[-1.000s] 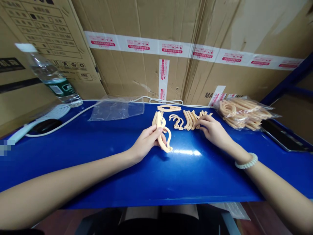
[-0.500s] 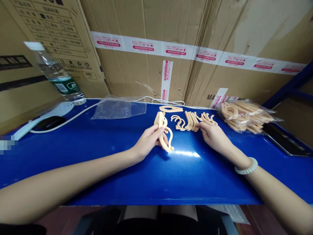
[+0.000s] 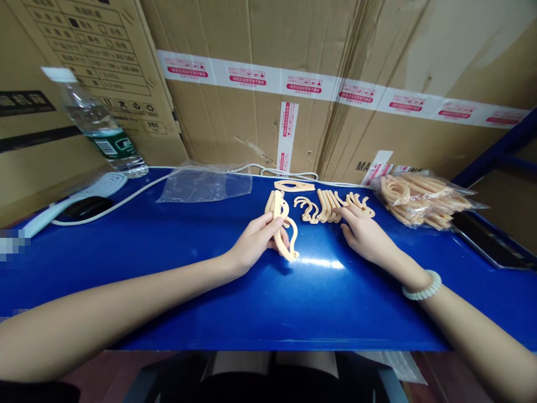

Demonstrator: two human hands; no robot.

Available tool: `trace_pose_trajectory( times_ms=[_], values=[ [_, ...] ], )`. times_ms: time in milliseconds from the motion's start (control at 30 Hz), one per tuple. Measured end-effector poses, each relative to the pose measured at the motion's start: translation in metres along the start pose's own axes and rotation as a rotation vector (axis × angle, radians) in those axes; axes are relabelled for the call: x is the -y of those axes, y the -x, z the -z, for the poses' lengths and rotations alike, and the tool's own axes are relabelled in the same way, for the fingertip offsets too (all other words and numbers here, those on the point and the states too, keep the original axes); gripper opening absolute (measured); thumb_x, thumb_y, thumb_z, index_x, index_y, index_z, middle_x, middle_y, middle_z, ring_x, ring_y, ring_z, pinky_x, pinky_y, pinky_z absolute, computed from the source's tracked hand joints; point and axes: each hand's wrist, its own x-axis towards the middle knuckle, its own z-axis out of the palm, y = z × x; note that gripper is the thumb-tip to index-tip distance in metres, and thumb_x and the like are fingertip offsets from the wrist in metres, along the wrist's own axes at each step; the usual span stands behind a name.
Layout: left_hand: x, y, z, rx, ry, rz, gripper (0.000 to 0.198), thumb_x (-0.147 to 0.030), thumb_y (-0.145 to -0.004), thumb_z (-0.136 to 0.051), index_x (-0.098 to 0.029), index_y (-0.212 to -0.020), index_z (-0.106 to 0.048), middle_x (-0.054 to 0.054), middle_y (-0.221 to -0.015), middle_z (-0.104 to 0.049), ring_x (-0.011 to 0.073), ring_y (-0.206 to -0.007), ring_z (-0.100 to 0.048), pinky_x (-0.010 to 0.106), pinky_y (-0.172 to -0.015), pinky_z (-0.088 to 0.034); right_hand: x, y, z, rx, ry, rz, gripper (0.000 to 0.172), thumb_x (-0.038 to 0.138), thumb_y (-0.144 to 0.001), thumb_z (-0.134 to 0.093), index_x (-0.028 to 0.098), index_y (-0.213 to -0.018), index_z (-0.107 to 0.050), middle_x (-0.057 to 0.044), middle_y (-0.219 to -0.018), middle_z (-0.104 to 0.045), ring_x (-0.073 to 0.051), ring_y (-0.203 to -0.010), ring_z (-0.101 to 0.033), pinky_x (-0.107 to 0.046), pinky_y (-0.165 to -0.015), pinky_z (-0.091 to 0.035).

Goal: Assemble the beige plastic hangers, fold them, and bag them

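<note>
My left hand is closed around a beige plastic folding hanger, its curved hook pointing toward me above the blue table. My right hand rests low over a row of loose beige hanger arms. Its index finger reaches to the right end of that row and the thumb stands apart, with nothing visible between them. Left of the row lie a few loose hanger hooks. More curved pieces sit just behind my right hand, partly covered by it. A folded hanger lies at the back.
Clear bags of beige hanger parts lie at the right, beside a dark phone. An empty plastic bag and a white cable are at the back left. A water bottle and a pale brush-like object stand left. Cardboard boxes line the back.
My right thumb has parted from the index finger, and the hand has shifted slightly. My left hand keeps the hanger in the same place.
</note>
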Motion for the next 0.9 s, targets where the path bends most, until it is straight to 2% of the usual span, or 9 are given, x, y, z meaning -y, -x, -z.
trace_pose_trajectory(
  times_ms=[100, 200, 367, 567, 767, 900],
  values=[
    [0.000, 0.000, 0.000, 0.003, 0.001, 0.001, 0.030, -0.044, -0.093, -0.062, -0.014, -0.095, -0.058, 0.003, -0.067, -0.066, 0.0184, -0.061, -0.067, 0.031, -0.063, -0.057, 0.002, 0.000, -0.001, 0.009, -0.055, 0.069, 0.050, 0.010, -0.091, -0.046, 0.015, -0.140, -0.054, -0.020, -0.135, -0.059, -0.034, -0.126, -0.058, -0.057, -0.105, -0.050],
    [0.000, 0.001, 0.000, 0.007, 0.001, -0.001, 0.030, -0.044, -0.092, -0.062, -0.014, -0.095, -0.058, 0.002, -0.067, -0.066, 0.0182, -0.061, -0.067, 0.031, -0.063, -0.057, 0.008, -0.001, 0.000, 0.073, -0.075, 0.140, 0.045, 0.019, -0.099, -0.045, 0.018, -0.143, -0.052, -0.019, -0.147, -0.051, -0.033, -0.137, -0.050, -0.057, -0.111, -0.046],
    [-0.001, 0.001, -0.001, 0.002, 0.007, 0.006, 0.033, -0.047, -0.091, -0.064, -0.014, -0.096, -0.058, 0.002, -0.066, -0.066, 0.0180, -0.061, -0.067, 0.031, -0.064, -0.057, 0.014, -0.002, 0.002, 0.136, -0.085, 0.168, 0.044, 0.036, -0.104, -0.046, 0.019, -0.144, -0.053, -0.019, -0.145, -0.053, -0.032, -0.138, -0.050, -0.054, -0.112, -0.045],
    [0.000, 0.001, 0.000, 0.008, 0.016, 0.002, 0.037, -0.050, -0.089, -0.067, -0.015, -0.095, -0.058, 0.002, -0.067, -0.066, 0.0186, -0.062, -0.068, 0.032, -0.063, -0.057, 0.015, -0.001, 0.006, 0.102, -0.125, 0.163, 0.042, 0.034, -0.103, -0.048, 0.021, -0.142, -0.054, -0.018, -0.142, -0.056, -0.032, -0.131, -0.056, -0.055, -0.108, -0.050],
    [0.001, 0.000, 0.000, 0.009, 0.007, 0.004, 0.034, -0.047, -0.091, -0.065, -0.015, -0.096, -0.058, 0.002, -0.067, -0.066, 0.0186, -0.062, -0.068, 0.032, -0.064, -0.057, 0.021, -0.002, 0.014, 0.060, -0.189, 0.076, 0.053, 0.032, -0.104, -0.044, 0.021, -0.155, -0.035, -0.018, -0.149, -0.050, -0.031, -0.137, -0.051, -0.054, -0.112, -0.046],
    [0.000, 0.000, 0.000, 0.012, 0.002, 0.006, 0.031, -0.046, -0.092, -0.063, -0.015, -0.096, -0.058, 0.002, -0.068, -0.066, 0.0186, -0.062, -0.068, 0.032, -0.065, -0.057, 0.018, -0.002, 0.013, 0.039, -0.196, 0.078, 0.053, 0.027, -0.103, -0.042, 0.023, -0.155, -0.035, -0.017, -0.150, -0.050, -0.031, -0.139, -0.049, -0.056, -0.113, -0.044]
  ],
)
